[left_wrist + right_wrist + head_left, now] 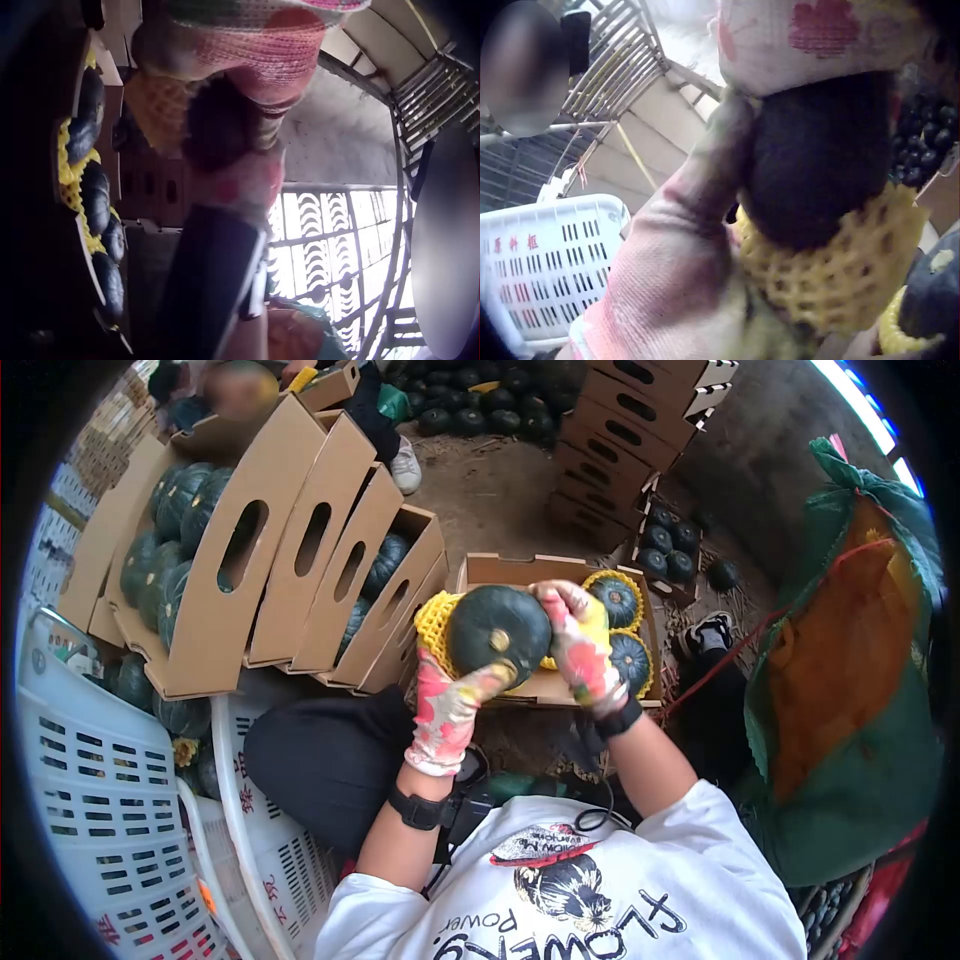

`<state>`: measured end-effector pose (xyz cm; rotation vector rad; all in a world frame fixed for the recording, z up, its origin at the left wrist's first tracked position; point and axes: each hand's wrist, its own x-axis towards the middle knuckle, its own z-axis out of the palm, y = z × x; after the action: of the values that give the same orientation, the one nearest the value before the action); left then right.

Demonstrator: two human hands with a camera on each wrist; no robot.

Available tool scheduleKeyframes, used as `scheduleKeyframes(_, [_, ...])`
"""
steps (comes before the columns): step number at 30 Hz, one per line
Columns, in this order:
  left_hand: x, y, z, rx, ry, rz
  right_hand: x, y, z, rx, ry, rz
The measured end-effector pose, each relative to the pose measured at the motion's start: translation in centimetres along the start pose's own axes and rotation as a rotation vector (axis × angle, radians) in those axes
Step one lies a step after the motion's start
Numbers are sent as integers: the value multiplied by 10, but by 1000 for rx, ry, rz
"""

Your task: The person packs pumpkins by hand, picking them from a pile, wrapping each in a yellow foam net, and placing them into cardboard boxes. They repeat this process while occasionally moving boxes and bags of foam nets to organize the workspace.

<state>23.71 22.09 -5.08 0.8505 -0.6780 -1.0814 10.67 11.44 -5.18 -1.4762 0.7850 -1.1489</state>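
Note:
Both hands, in patterned work gloves, hold a dark green pumpkin (500, 628) over an open cardboard box (490, 568). A yellow foam net (434, 628) covers the pumpkin's left side in the head view. The left hand (450, 705) grips from below left, its thumb across the pumpkin's face near the pale stem spot. On the other side, the right hand (580, 645) holds the pumpkin's right edge with curled fingers. In the right wrist view the net (825, 270) wraps one end of the pumpkin (817, 157). Netted pumpkins (615, 602) sit in the box's right side.
Boxes of pumpkins (240, 550) lean in a row at left. White plastic crates (100, 800) stand near the left knee. A stack of cardboard boxes (620, 450) rises behind. At right hangs a green mesh sack (850, 800). Loose pumpkins (480, 405) lie at the back.

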Motion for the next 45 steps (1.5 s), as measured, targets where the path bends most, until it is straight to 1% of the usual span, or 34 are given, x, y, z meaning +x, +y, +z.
scheduleKeyframes(1, [2,3,2,-2,-7,7,-9,-15,6,245,7,148])
scheduleKeyframes(3, [-5,7,9,501,-77,195,-22,-50,13,-318,-110,-89])
scheduleKeyframes(4, [-9,0,11,162,-90,-15,-23,-65,13,-648,-244,-101])
scheduleKeyframes(5, [-12,-7,12,-178,-34,-216,-22,-70,10,-651,-277,-88])
scheduleKeyframes(7, [-11,-11,13,549,-73,195,-15,-50,2,-604,-238,-226])
scheduleKeyframes(8, [-15,-9,15,385,-47,86,-15,-54,0,-488,-246,-62])
scheduleKeyframes(9, [-17,-4,17,388,-55,84,-17,-41,0,-441,-105,-123])
scheduleKeyframes(11, [-18,11,18,220,-79,-142,-14,-19,-13,59,-10,98])
scheduleKeyframes(12, [-20,14,11,-198,-196,-236,-13,-14,-27,410,-57,367])
scheduleKeyframes(13, [-29,1,-2,-257,-104,-286,-15,8,-33,582,-88,490])
scheduleKeyframes(15, [-30,13,16,-568,-169,-328,-30,-31,-17,920,-316,879])
scheduleKeyframes(16, [-27,14,17,-563,-176,-333,-37,-20,-13,761,-405,557])
scheduleKeyframes(17, [-26,15,15,-542,-164,-411,-44,-10,-9,553,-416,211])
scheduleKeyframes(18, [-26,16,13,-520,-148,-488,-51,1,-5,386,-348,-84])
scheduleKeyframes(19, [-25,17,9,-519,-141,-492,-44,17,-17,421,-329,123])
scheduleKeyframes(20, [-23,18,5,-388,-149,-460,-34,18,-24,465,-293,331])
scheduleKeyframes(21, [-21,20,2,-255,-157,-428,-33,18,-25,169,-223,182])
scheduleKeyframes(22, [-18,23,11,-15,-53,-317,-29,4,-22,-143,-121,65])
scheduleKeyframes(23, [-16,17,17,254,25,-113,-30,-26,-15,-459,-36,-19])
scheduleKeyframes(24, [-16,15,16,254,43,-81,-34,-17,-12,-402,-7,-66])
scheduleKeyframes(25, [-15,13,15,249,62,-45,-36,-26,-15,-403,-7,-69])
scheduleKeyframes(27, [-16,18,12,166,26,-94,-43,-54,-27,195,-247,582])
scheduleKeyframes(28, [-18,21,10,93,-13,-152,-49,-38,-26,555,-204,564])
scheduleKeyframes(29, [-19,20,11,95,-14,-159,-55,-28,-21,558,-199,568])
scheduleKeyframes(31, [-15,15,18,93,-118,-325,-62,-13,-11,1181,-226,602])
scheduleKeyframes(33, [-21,11,9,1233,-116,114,-64,-1,-10,1268,-211,626])
scheduleKeyframes(35, [-22,24,20,1649,-164,359,-60,0,-5,1162,-220,699])
scheduleKeyframes(36, [-19,22,23,1662,-251,306,-60,-1,-2,1124,-277,681])
scheduleKeyframes(37, [-17,20,26,1673,-335,243,-59,0,5,974,-293,560])
scheduleKeyframes(39, [17,19,11,1471,-311,379,-34,6,-7,648,-415,407])
scheduleKeyframes(40, [36,22,11,1143,-260,198,-15,7,-22,450,-475,459])
scheduleKeyframes(41, [56,23,13,809,-201,25,3,13,-21,403,-334,555])
scheduleKeyframes(43, [104,13,8,536,-244,0,32,28,-17,-630,-389,251])
scheduleKeyframes(45, [146,-17,8,761,-314,-40,37,44,4,-948,-664,203])
